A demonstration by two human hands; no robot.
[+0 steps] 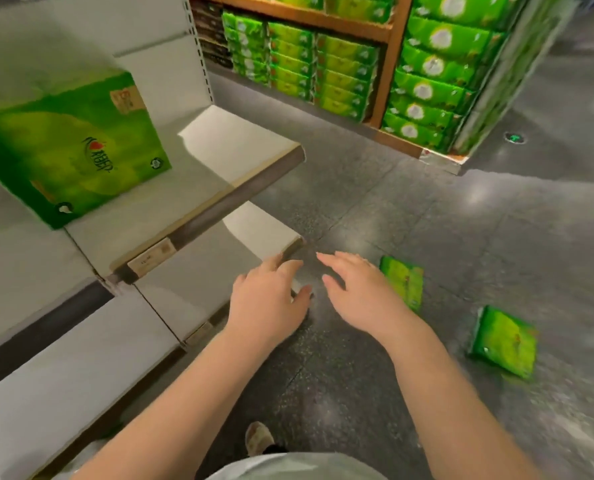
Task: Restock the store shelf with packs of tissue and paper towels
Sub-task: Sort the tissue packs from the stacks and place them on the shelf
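With both hands spread and holding nothing, right hand [361,292] nearer: nearest tissue pack [404,284] flat on the floor just beside its grip, to the right (long axis running away). Left hand [269,299] toward the shelf [219,188].

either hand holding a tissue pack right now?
No: both the left hand and right hand are open and empty above the floor.
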